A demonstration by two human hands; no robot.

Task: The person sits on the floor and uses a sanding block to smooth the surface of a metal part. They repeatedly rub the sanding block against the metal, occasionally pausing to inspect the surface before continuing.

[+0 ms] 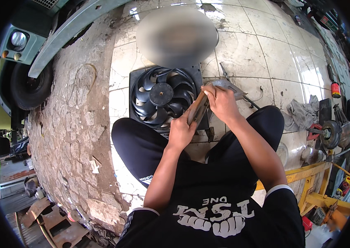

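Note:
Both my hands grip a long, narrow, worn metal piece (198, 110), brown along one edge and grey along the other; its exact kind cannot be made out. My left hand (182, 130) is closed round its near end. At the far end, my right hand (222, 101) is closed over it, thumb pressed along the top. A black radiator fan (161, 94) with curved blades in a square shroud lies flat on the floor just beyond and left of my hands. Past my right hand a grey angled metal plate (236, 89) sticks out; whether it joins the held piece is hidden.
I sit cross-legged on cracked white tiles (241, 49). A blurred round patch covers something beyond the fan. A thin rod (224, 71) and a grey rag (303, 112) lie to the right, near a yellow metal frame (307, 173). A vehicle wheel (31, 85) stands at left.

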